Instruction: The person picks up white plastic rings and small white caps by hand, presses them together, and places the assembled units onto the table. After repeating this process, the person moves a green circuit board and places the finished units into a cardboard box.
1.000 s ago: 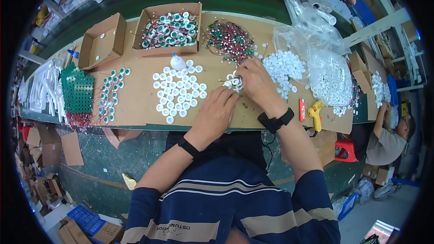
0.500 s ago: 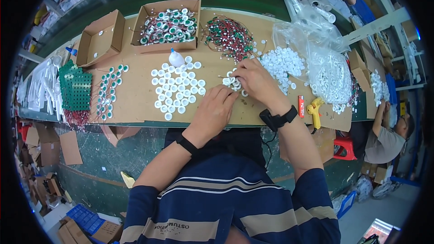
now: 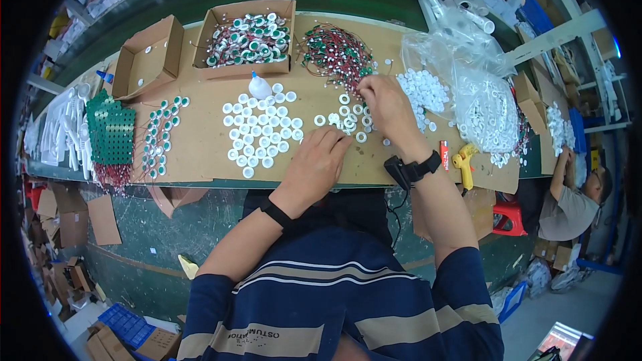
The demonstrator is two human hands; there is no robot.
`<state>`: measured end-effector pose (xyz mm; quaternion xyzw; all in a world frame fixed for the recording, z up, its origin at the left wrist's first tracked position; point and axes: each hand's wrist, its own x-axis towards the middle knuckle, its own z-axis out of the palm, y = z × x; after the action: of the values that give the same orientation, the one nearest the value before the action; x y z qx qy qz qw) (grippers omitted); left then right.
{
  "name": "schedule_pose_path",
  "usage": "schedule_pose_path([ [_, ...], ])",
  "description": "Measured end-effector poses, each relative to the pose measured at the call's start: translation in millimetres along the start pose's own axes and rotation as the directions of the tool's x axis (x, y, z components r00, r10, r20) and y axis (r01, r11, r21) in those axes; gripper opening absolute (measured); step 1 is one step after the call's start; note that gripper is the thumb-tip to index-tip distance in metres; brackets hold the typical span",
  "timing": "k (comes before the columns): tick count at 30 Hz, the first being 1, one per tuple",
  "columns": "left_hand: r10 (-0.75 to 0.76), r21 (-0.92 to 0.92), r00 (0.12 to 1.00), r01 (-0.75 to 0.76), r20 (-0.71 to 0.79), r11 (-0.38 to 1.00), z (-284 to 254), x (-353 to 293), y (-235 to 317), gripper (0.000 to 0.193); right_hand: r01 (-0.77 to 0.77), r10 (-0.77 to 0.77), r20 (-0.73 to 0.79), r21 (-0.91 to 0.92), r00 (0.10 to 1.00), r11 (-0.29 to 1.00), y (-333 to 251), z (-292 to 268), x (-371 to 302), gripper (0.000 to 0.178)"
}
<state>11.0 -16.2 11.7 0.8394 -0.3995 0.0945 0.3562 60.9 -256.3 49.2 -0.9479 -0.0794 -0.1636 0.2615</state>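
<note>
My left hand (image 3: 314,164) rests low over the cardboard-covered table, fingers bent and held together beside a loose group of white plastic rings (image 3: 346,124). Whatever its fingertips grip, if anything, is hidden. My right hand (image 3: 389,108) hovers at the far side of those rings, thumb and fingers pinched, near the lower end of a pile of red wires with green and white ends (image 3: 338,50). What sits in the pinch is too small to make out. To the left, white round caps (image 3: 257,130) lie spread in rows, with a small white squeeze bottle (image 3: 259,87) at their far edge.
A cardboard box (image 3: 291,65) full of wired discs and another open box (image 3: 124,87) stand at the back. Green boards (image 3: 110,130) lie left. Right are a heap of white pieces (image 3: 422,90), a plastic bag of rings (image 3: 491,110) and a yellow glue gun (image 3: 465,166). A person (image 3: 568,210) works far right.
My right hand has moved away from the rings, toward the wire pile. The rings now lie more spread out and in view. My left hand has hardly moved.
</note>
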Motion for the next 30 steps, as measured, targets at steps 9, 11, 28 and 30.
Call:
schedule_pose_path([
  [9, 0.088, -0.039, 0.995, -0.086, 0.037, 0.996, -1.1, -2.6, -0.3, 0.047, -0.332, 0.399, -0.077, 0.423, 0.914, 0.843, 10.7, 2.1, 31.7, 0.026],
  [11, 0.109, -0.022, 0.994, -0.108, 0.013, 0.994, -3.6, -2.0, 1.5, 0.042, -0.248, 0.335, -0.151, 0.416, 0.930, 0.875, 11.0, 0.6, 25.1, 0.024],
  [28, -0.052, 0.193, 0.999, 0.054, -0.015, 0.980, 5.0, -0.9, 0.9, 0.048, -0.080, 0.065, -0.101, -0.151, 0.993, 0.985, -6.8, -40.1, -123.4, 0.021],
  [30, -0.034, 0.178, 0.999, 0.034, -0.003, 0.983, 12.0, -2.5, 0.3, 0.047, -0.083, 0.070, -0.090, -0.150, 0.993, 0.985, -8.8, -33.8, -127.7, 0.021],
])
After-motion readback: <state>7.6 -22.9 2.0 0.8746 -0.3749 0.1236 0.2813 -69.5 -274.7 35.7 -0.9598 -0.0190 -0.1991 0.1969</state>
